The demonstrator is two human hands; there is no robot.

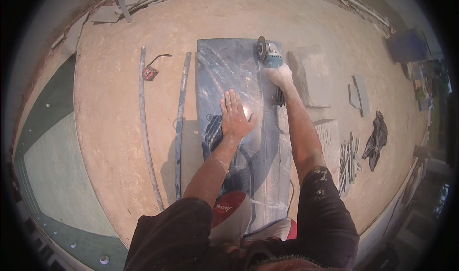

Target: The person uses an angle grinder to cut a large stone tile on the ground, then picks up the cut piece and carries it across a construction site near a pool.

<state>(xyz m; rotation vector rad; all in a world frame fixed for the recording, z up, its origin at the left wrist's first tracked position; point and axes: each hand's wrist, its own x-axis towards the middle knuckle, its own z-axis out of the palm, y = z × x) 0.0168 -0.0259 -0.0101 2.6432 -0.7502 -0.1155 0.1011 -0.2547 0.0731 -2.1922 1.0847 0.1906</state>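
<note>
My left hand (235, 115) lies palm down with fingers extended on a long, polished dark blue-grey stone slab (215, 63) with pale veins. My right hand (278, 74) is wrapped round a teal and silver angle grinder (273, 56) at the slab's far right edge, its disc upright on the left side of the tool. A pale line runs lengthwise along the slab's right part. My red and white clothed legs show at the slab's near end, beneath my arms.
Two long strips (142, 103) and a tape measure (149, 72) lie left. Right are rough stone blocks (311, 72), small panels (362, 99), thin offcuts (350, 161), a black crumpled sheet (375, 139) and a blue container (406, 46). A green sunken area (57, 161) borders the left; broken pieces (105, 14) lie behind.
</note>
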